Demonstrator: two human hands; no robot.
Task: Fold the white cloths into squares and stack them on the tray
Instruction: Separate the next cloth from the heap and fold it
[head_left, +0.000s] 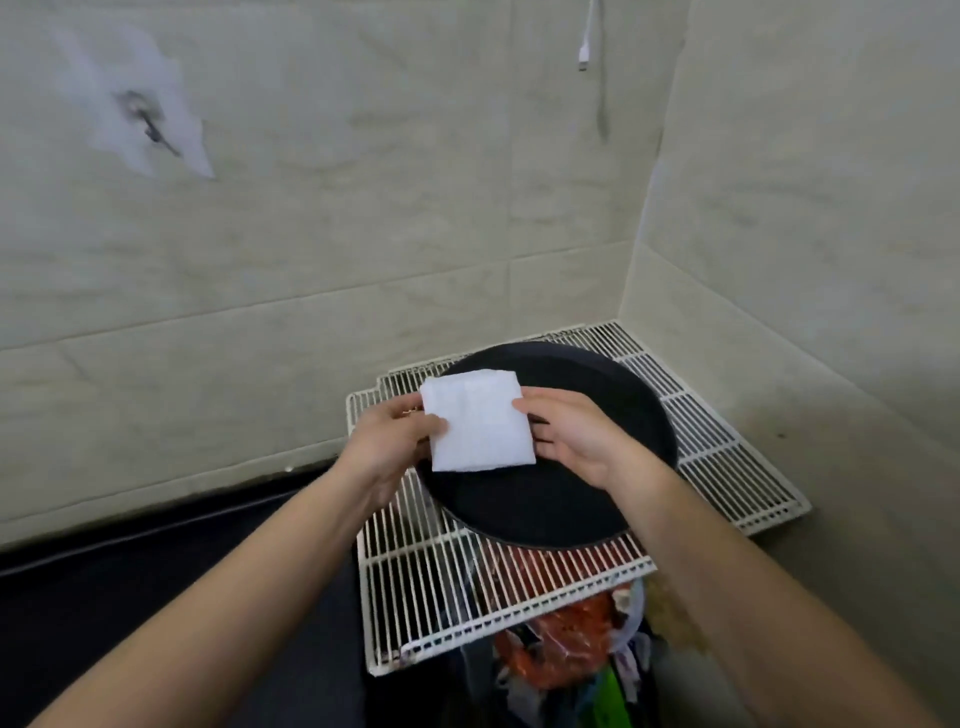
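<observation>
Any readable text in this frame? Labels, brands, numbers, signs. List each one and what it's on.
No text can be read anywhere in the head view.
white cloth: plain, no print shows.
black tray: no marking shows.
coloured packaging under the wire rack: any print is too blurred to read.

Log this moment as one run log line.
left hand pinches folded white cloth | right hand holds opposite edge | cloth over black tray | tray on wire rack
</observation>
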